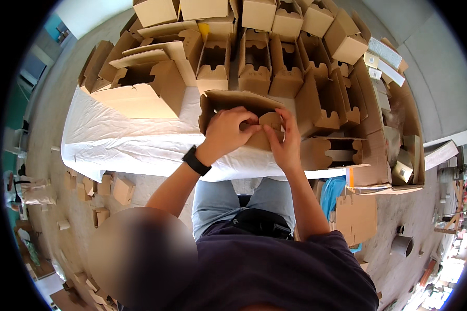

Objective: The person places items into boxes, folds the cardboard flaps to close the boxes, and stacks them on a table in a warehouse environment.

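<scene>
In front of me, at the near edge of the cloth-covered table, stands an open brown cardboard box (228, 98). My left hand (228, 129), a dark watch on its wrist, reaches over the box's near side with curled fingers. Its thumb and index finger pinch close to the near rim; the other fingertips are partly hidden. At the box's right end my right hand (286, 139) grips a cut-out end flap (269, 122) between thumb and fingers. The two thumbs are a short way apart.
Several open cardboard boxes (213, 78) stand in rows behind and to the right. A larger carton (373, 124) on the right holds small boxes and white pieces. White cloth (124, 140) covers the table. Small boxes (123, 191) lie on the floor at left.
</scene>
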A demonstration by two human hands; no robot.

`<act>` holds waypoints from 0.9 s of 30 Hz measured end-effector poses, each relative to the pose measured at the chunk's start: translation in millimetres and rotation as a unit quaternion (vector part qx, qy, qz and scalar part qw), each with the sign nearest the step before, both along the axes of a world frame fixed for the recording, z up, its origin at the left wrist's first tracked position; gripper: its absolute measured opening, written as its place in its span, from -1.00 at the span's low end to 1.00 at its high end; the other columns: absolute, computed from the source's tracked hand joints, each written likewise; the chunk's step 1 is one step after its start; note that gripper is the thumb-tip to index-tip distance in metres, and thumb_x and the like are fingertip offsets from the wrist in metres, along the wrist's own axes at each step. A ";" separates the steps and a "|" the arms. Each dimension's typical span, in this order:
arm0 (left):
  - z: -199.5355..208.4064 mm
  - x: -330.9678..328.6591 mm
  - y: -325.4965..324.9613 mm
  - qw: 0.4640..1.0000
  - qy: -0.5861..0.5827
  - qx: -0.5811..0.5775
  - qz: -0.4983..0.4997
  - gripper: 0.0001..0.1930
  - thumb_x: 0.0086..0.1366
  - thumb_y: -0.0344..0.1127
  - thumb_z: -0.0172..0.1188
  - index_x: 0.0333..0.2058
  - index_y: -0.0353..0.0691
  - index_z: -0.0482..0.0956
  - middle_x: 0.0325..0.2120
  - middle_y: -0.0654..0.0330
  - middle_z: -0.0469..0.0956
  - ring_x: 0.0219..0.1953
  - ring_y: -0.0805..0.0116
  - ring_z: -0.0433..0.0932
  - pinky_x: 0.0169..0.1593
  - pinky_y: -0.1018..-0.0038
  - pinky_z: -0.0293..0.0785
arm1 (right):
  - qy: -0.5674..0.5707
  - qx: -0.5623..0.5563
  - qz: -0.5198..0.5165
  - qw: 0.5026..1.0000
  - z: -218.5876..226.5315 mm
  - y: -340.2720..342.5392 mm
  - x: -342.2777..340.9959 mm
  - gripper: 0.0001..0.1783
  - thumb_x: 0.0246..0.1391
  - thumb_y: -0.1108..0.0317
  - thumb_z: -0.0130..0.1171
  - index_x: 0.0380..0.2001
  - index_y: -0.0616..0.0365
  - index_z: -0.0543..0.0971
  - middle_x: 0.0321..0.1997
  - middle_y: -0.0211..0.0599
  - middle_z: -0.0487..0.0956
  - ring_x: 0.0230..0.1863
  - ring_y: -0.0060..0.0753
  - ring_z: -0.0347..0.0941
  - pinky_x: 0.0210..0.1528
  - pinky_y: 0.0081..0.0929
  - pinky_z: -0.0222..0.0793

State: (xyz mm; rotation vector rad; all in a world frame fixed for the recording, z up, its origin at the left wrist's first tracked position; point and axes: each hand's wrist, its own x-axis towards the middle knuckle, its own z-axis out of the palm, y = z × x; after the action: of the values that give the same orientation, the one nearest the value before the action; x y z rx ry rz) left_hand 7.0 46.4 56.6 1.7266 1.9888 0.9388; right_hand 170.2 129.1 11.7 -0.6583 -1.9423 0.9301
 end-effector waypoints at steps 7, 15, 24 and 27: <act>-23.2 14.8 -44.1 0.945 0.227 0.233 0.028 -0.71 0.15 -0.22 0.28 -0.16 -0.17 0.58 -0.13 0.17 0.50 -0.02 0.16 0.49 0.07 0.21 0.38 | -0.028 0.117 -0.029 0.992 19.9 2.6 -3.3 -0.24 -0.03 0.55 0.29 0.25 0.16 0.23 0.15 -0.07 0.39 0.17 -0.02 0.34 0.23 -0.28 0.24; -30.8 10.5 -57.4 0.930 0.319 0.179 0.031 -0.65 0.16 -0.27 0.19 -0.03 -0.01 0.56 -0.03 0.21 0.51 0.06 0.31 0.48 0.17 0.21 0.34 | -0.135 0.158 0.009 0.978 41.6 0.8 -2.9 -0.37 -0.11 0.59 0.29 0.10 -0.01 0.46 0.14 -0.08 0.40 0.17 -0.05 0.32 0.22 -0.28 0.25; -37.3 1.6 -51.8 0.912 0.301 0.263 0.093 -0.69 0.05 -0.34 0.32 -0.16 -0.03 0.64 -0.17 0.21 0.51 -0.14 0.20 0.54 -0.02 0.31 0.48 | -0.154 0.294 0.171 0.928 45.5 33.8 -7.7 -0.67 -0.09 0.56 0.22 -0.17 0.14 0.55 -0.11 -0.19 0.56 -0.05 -0.05 0.49 0.06 -0.24 0.39; -45.6 2.8 -52.8 0.918 0.254 0.280 0.117 -0.65 -0.02 -0.32 0.41 -0.19 -0.09 0.63 -0.21 0.18 0.48 -0.16 0.16 0.51 -0.06 0.30 0.47 | -0.185 0.284 0.153 0.928 55.8 18.5 -9.2 -0.66 -0.04 0.42 0.25 -0.12 0.13 0.58 -0.04 -0.21 0.52 0.00 -0.06 0.44 0.06 -0.20 0.37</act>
State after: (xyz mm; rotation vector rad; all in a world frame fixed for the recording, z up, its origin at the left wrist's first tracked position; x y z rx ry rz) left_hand 9.8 -6.4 10.9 2.2529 2.4661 1.3535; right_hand 161.0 147.6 67.4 -0.1945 -2.5529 0.3824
